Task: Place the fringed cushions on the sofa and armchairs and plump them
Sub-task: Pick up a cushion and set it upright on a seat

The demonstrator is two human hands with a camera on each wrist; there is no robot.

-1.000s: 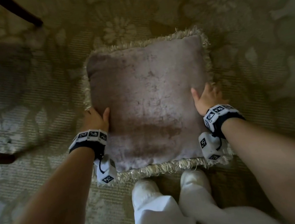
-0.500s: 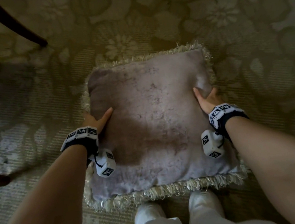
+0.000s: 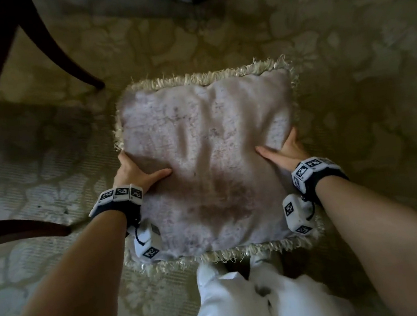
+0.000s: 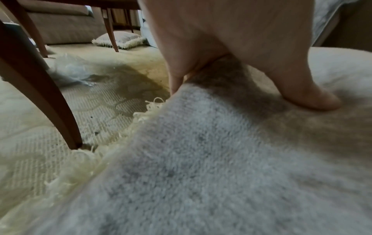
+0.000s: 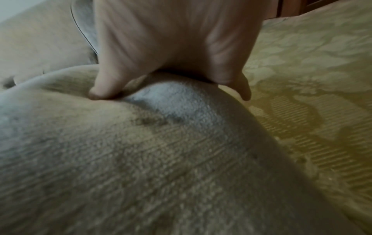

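Place: over the patterned carpet [image 3: 345, 31], just in front of the person's white trouser legs [image 3: 248, 299].
Cushion: a pale velvety cushion [image 3: 210, 157] with a cream fringe [image 3: 191, 79] on all its edges, held flat and facing up between the two hands; its cover is creased from the middle toward the far edge.
Left hand: the left hand [image 3: 134, 172] grasps the cushion's left edge, thumb [image 4: 306, 97] pressed into the top and fingers wrapped down over the side.
Right hand: the right hand [image 3: 285, 151] grasps the right edge the same way, thumb [image 5: 104, 89] dug into the top face, fingers going down past the edge.
Wrists: both carry dark bands with black-and-white marker blocks.
Furniture: dark curved wooden legs [image 3: 58, 53] stand to the left of the cushion.
Second cushion: in the left wrist view another fringed cushion [image 4: 120, 39] lies on the carpet by a beige sofa base [image 4: 66, 30].
Plastic: a crumpled clear wrapper [image 4: 70, 70] lies on the carpet near the wooden legs.
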